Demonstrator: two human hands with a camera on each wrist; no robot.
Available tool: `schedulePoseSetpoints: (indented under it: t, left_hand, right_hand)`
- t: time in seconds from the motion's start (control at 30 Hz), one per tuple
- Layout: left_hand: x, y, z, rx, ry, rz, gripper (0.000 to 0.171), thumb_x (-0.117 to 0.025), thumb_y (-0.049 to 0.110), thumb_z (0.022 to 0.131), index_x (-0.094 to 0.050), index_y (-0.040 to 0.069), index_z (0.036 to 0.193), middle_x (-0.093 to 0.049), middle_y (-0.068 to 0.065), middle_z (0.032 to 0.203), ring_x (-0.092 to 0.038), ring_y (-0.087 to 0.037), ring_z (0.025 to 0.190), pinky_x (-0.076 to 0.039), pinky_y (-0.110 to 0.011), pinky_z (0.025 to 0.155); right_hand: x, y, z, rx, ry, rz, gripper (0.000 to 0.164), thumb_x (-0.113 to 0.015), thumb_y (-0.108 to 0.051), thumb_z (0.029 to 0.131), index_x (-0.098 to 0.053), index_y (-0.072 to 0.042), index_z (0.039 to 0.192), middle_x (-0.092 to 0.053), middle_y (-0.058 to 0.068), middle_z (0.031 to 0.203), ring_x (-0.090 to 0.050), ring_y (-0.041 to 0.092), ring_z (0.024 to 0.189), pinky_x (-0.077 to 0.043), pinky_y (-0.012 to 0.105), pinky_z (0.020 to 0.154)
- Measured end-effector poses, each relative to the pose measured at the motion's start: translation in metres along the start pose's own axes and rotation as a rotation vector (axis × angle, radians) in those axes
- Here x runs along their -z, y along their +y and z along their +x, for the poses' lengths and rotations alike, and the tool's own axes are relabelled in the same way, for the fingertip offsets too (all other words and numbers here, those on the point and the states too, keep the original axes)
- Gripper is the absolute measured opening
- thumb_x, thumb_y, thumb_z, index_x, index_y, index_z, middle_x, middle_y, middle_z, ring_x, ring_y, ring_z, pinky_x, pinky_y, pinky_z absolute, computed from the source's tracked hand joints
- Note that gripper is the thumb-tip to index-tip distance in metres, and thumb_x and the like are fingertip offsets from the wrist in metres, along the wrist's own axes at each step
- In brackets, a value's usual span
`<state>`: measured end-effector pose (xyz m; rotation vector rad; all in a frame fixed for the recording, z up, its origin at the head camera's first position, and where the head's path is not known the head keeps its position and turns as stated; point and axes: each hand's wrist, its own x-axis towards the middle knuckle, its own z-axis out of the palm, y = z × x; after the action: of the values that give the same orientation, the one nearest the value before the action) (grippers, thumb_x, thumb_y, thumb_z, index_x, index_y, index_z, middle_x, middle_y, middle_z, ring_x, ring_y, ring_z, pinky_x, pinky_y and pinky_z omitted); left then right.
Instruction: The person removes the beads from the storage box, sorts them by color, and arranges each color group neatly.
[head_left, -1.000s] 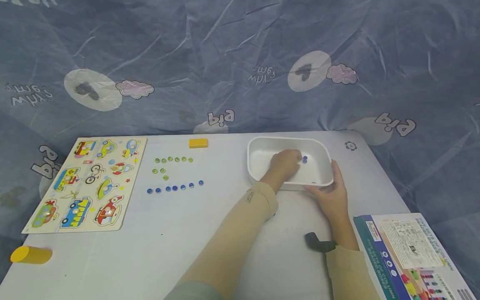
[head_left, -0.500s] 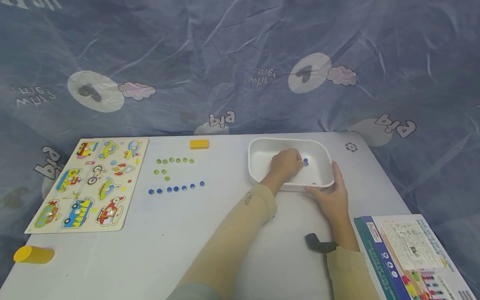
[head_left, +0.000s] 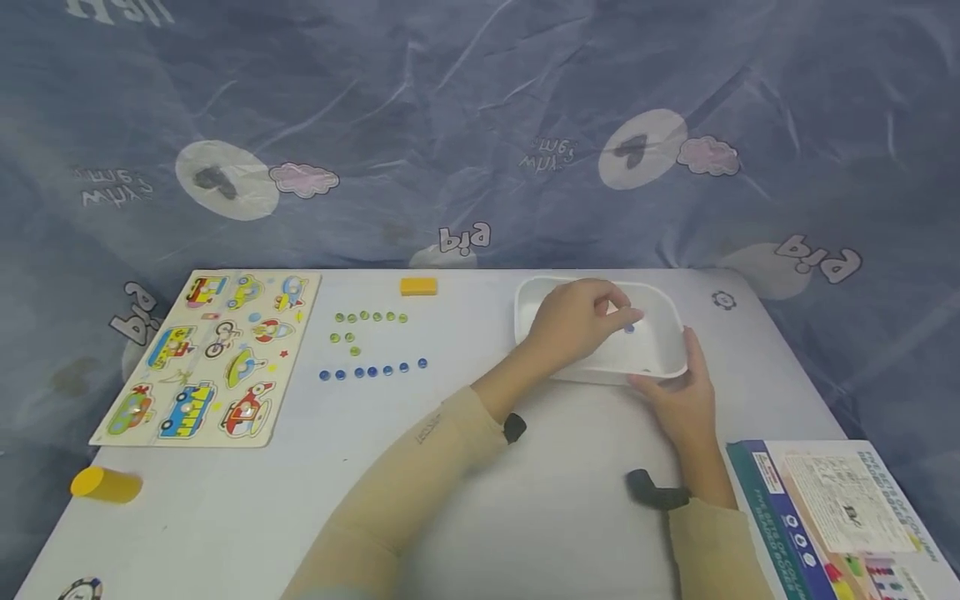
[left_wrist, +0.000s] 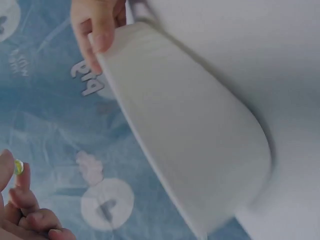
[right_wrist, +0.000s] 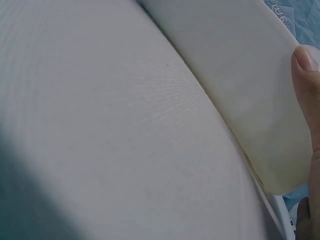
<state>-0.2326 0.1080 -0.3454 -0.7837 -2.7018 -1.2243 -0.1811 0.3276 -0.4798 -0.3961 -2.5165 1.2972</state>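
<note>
My left hand (head_left: 576, 327) is raised over the white plastic tub (head_left: 663, 333). Its thumb and index finger pinch a small yellow-green bead (left_wrist: 18, 167), seen in the left wrist view. The right hand (head_left: 686, 410) grips the tub's near right corner, its thumb (right_wrist: 304, 60) on the rim. Inside the tub, a blue bead (head_left: 629, 329) shows just under the left fingertips; the hand covers part of the interior. On the table to the left, green beads (head_left: 364, 316) lie in short rows above a row of blue beads (head_left: 372, 372).
A wooden vehicle puzzle board (head_left: 213, 358) lies at the left. A yellow block (head_left: 417, 287) sits near the back edge, and a yellow cylinder (head_left: 107, 484) lies at the front left. At the right is a printed box (head_left: 840, 508). A patterned blue cloth (head_left: 420, 133) hangs behind.
My left hand has lifted from the tub's floor with a bead between its fingertips. The right hand keeps its grip on the tub. The head view has shifted slightly.
</note>
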Motion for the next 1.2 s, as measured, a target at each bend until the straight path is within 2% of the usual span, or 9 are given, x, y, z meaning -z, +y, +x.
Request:
schedulePoseSetpoints:
  t: [0.07,0.17,0.33,0.47,0.57,0.67,0.8,1.07,1.2]
  left_hand:
    - [0.018,-0.005,-0.015,-0.011,0.024,-0.010,0.026,-0.063,0.049,0.086,-0.071,0.027,0.096,-0.054,0.006,0.069,-0.044,-0.007,0.063,-0.036,-0.019,0.057]
    - [0.045,-0.023,-0.036,0.017,0.061,-0.041,0.024,-0.065,0.045,0.085,-0.072,0.025,0.095,-0.064,0.008,0.084,-0.052,-0.007,0.075,-0.043,-0.020,0.069]
    - [0.090,-0.076,-0.067,0.196,0.113,-0.044,0.025,-0.068,0.043,0.084,-0.071,0.022,0.097,-0.067,0.006,0.109,-0.061,-0.017,0.105,-0.049,-0.033,0.092]
    - [0.121,-0.128,-0.089,0.336,0.164,0.022,0.027,-0.069,0.041,0.084,-0.070,0.019,0.100,-0.065,-0.001,0.116,-0.059,-0.027,0.112,-0.048,-0.041,0.093]
    - [0.137,-0.165,-0.102,0.445,0.154,0.081,0.026,-0.070,0.037,0.084,-0.070,0.018,0.102,-0.063,-0.006,0.120,-0.056,-0.029,0.114,-0.046,-0.045,0.092]
    - [0.145,-0.191,-0.110,0.547,0.105,0.126,0.024,-0.070,0.036,0.084,-0.071,0.020,0.101,-0.061,-0.009,0.123,-0.053,-0.029,0.117,-0.045,-0.048,0.093]
    - [0.146,-0.210,-0.113,0.617,0.026,0.148,0.023,-0.070,0.036,0.084,-0.071,0.021,0.101,-0.059,-0.011,0.128,-0.050,-0.032,0.122,-0.042,-0.052,0.098]
    - [0.139,-0.223,-0.106,0.634,-0.027,0.214,0.020,-0.071,0.034,0.082,-0.071,0.022,0.099,-0.062,-0.008,0.123,-0.055,-0.030,0.114,-0.043,-0.048,0.093]
    - [0.136,-0.224,-0.103,0.650,-0.064,0.261,0.020,-0.071,0.033,0.082,-0.071,0.023,0.099,-0.061,-0.007,0.126,-0.054,-0.030,0.117,-0.042,-0.049,0.096]
  right_hand:
    - [0.000,0.000,-0.001,-0.012,-0.002,0.003,0.110,-0.083,-0.045,0.067,-0.008,-0.047,0.147,-0.014,-0.017,0.157,-0.012,0.016,0.148,-0.008,0.051,0.119]
    - [0.001,0.001,-0.002,-0.017,-0.003,0.012,0.110,-0.084,-0.045,0.066,-0.009,-0.048,0.146,-0.014,-0.021,0.155,-0.011,0.013,0.147,-0.007,0.049,0.119]
    - [0.000,0.000,-0.001,-0.006,0.010,0.007,0.109,-0.084,-0.043,0.066,-0.010,-0.048,0.146,-0.014,-0.023,0.154,-0.010,0.009,0.147,-0.006,0.045,0.120]
    - [-0.001,-0.001,-0.001,0.000,0.023,-0.007,0.109,-0.084,-0.043,0.066,-0.010,-0.046,0.147,-0.014,-0.020,0.155,-0.011,0.010,0.147,-0.005,0.046,0.120]
    - [-0.001,-0.001,-0.001,-0.002,0.027,-0.013,0.109,-0.083,-0.043,0.067,-0.010,-0.046,0.147,-0.014,-0.020,0.155,-0.010,0.011,0.147,-0.005,0.045,0.120]
    - [-0.002,0.002,-0.001,-0.007,0.024,-0.014,0.108,-0.083,-0.044,0.067,-0.009,-0.048,0.146,-0.013,-0.023,0.154,-0.010,0.009,0.147,-0.005,0.045,0.120]
    - [-0.003,0.004,-0.001,-0.004,0.023,-0.015,0.108,-0.083,-0.045,0.067,-0.010,-0.048,0.146,-0.014,-0.027,0.152,-0.010,0.006,0.146,-0.007,0.044,0.120]
    - [-0.004,0.003,-0.003,0.024,0.031,-0.005,0.107,-0.083,-0.041,0.068,-0.011,-0.046,0.147,-0.016,-0.025,0.153,-0.012,0.007,0.146,-0.008,0.043,0.120]
    - [-0.003,0.000,-0.005,0.029,0.024,0.017,0.108,-0.083,-0.038,0.069,-0.010,-0.045,0.148,-0.016,-0.022,0.154,-0.013,0.008,0.146,-0.008,0.042,0.120]
